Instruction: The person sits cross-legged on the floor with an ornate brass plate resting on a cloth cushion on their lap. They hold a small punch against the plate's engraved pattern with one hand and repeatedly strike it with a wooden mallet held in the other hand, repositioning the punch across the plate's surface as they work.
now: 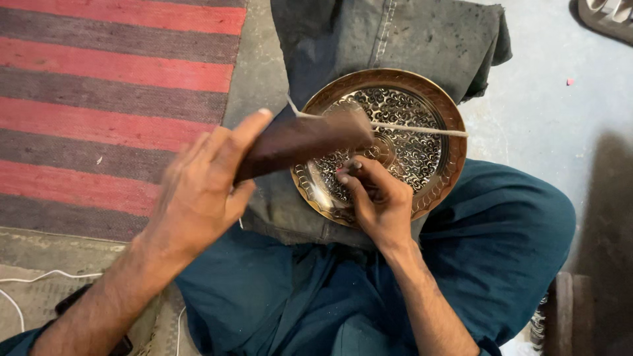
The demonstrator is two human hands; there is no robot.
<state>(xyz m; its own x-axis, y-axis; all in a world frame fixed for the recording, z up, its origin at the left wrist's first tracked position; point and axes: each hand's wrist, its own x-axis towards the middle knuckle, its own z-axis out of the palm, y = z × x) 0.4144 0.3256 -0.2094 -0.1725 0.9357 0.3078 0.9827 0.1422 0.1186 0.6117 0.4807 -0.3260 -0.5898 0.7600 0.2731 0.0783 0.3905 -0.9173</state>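
A round brass plate [443, 118] with a dense engraved pattern lies on a folded grey cloth [409, 33] over my lap. My left hand [198, 191] grips a dark wooden mallet [303, 140], blurred, raised over the plate's left rim. Resting on the plate's lower part, my right hand [379, 201] pinches a small metal punch [355, 166] whose tip touches the engraved centre. A pale cord [422, 129] stretches across the plate from its upper left rim to its right rim.
A red and grey striped rug [112, 99] covers the floor at left. White cable [39, 275] and a flat black object [72, 302] lie at the lower left. A sandal [606, 16] sits at the top right, and a wooden block [570, 310] at the lower right.
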